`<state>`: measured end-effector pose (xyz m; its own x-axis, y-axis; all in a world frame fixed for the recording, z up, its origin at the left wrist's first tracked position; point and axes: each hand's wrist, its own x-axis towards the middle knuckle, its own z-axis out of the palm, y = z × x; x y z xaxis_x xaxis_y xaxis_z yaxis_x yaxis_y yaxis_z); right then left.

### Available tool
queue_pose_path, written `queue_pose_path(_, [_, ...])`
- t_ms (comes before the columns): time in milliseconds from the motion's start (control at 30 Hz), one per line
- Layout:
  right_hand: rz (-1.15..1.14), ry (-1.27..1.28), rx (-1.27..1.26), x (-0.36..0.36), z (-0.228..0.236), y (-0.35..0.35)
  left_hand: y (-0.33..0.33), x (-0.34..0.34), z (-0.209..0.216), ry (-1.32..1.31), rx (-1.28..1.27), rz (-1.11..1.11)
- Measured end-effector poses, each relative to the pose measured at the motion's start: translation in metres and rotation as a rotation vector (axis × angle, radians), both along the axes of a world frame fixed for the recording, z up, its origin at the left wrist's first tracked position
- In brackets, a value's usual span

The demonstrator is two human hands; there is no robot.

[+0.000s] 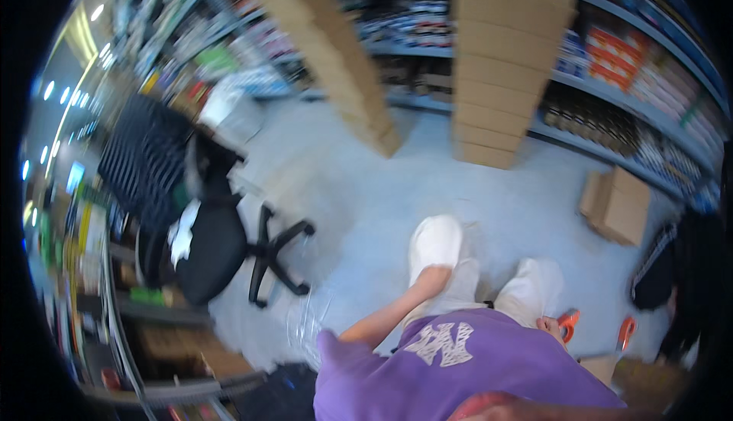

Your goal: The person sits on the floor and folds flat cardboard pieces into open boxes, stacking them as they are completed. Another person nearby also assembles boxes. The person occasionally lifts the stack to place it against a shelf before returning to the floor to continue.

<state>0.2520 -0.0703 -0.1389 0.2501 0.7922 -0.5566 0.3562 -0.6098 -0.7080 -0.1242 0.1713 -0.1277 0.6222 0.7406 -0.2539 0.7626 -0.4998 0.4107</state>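
Observation:
My left forearm reaches forward from a purple sleeve. Where it ends, my left hand meets a rounded white thing in front of my pale trousers; its fingers do not show. Whether the white thing is a shoe or a covering on the hand, I cannot tell. My right hand is low beside my right leg, fingers curled at an orange ring-shaped thing and seemingly closed on it. To its right is a second orange piece with a hole. Blur hides finer detail.
Two tall stacks of cardboard boxes stand before stocked shelves. A black wheeled office chair is on the left. A cardboard box lies at the right, near a dark, pale-trimmed shape. Clear plastic wrap is on the floor.

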Motion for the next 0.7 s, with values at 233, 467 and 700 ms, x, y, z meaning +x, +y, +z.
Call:
queue_pose_path(233, [-0.447,0.24,0.279,-0.029,-0.102,-0.138,0.05,-0.012,0.074,0.604,-0.372,-0.892])
queue_pose_path(467, [-0.75,-0.658,-0.31,-0.057,-0.199,-0.275,0.175,0.254,-0.03,0.623,-0.229,-1.105])
queue_pose_path(700, [-0.871,-0.764,-0.239,-0.073,-0.223,-0.289,0.127,0.465,-0.154,-0.057,-0.068,-0.616])
